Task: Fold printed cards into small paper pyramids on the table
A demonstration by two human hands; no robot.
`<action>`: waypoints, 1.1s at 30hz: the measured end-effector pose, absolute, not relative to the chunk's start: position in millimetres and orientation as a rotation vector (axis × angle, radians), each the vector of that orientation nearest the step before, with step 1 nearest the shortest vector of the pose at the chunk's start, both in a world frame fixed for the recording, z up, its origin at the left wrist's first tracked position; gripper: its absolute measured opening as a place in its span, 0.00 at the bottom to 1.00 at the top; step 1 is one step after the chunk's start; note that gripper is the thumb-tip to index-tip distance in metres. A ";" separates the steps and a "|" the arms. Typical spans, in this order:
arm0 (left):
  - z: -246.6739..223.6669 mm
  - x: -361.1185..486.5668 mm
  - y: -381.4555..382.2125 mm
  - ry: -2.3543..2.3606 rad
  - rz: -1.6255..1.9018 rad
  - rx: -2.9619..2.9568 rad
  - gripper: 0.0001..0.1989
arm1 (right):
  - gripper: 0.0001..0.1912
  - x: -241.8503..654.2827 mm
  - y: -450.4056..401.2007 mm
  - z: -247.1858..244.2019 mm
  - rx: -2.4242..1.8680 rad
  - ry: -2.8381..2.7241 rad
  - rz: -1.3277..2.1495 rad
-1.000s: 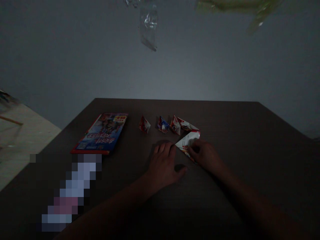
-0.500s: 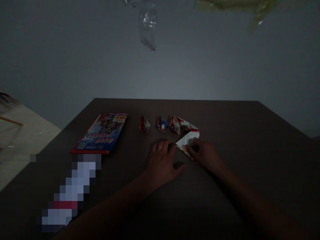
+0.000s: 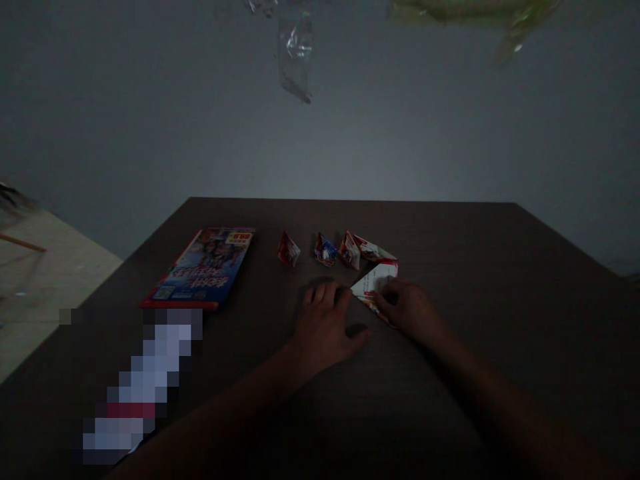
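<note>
A folded piece of printed paper (image 3: 376,277), white with a coloured lower edge, lies on the dark table. My right hand (image 3: 407,305) has its fingers pinched together on the paper's right part. Flat on the tabletop, my left hand (image 3: 323,323) has its fingers and thumb spread, the index fingertip at the paper's left corner. Just beyond the hands stand small folded paper pieces: a red one (image 3: 289,251), a blue one (image 3: 325,250) and a red-and-white one (image 3: 349,251). A longer folded strip (image 3: 373,249) touches or nearly touches the last of these.
On the left of the table (image 3: 450,227) lies a stack of printed booklets or flyers (image 3: 207,267) with a blue cover. A pixelated pale object (image 3: 150,380) is in front of it. Clear plastic (image 3: 296,57) hangs on the grey wall behind.
</note>
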State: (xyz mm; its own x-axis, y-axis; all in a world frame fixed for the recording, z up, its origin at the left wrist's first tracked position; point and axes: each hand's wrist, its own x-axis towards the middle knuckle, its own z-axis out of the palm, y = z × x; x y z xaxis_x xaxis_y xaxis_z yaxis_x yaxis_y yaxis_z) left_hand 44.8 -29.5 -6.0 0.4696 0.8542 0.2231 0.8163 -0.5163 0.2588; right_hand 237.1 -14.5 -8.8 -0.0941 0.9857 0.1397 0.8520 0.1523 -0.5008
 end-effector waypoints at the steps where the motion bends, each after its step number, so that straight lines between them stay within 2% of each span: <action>1: -7.0 44.9 -29.4 1.487 0.501 2.588 0.32 | 0.12 237.5 -14.6 -9.3 -1.746 -1.998 0.408; 6: -9.7 44.1 -29.0 1.483 0.527 2.572 0.36 | 0.12 238.3 -14.7 -11.4 -1.725 -2.008 0.396; 12: -6.0 43.1 -30.0 1.448 0.510 2.602 0.32 | 0.13 237.2 -15.1 -11.0 -1.744 -1.993 0.389; 33: -4.7 41.7 -30.3 1.455 0.484 2.621 0.31 | 0.14 236.2 -16.1 -6.8 -1.772 -1.971 0.448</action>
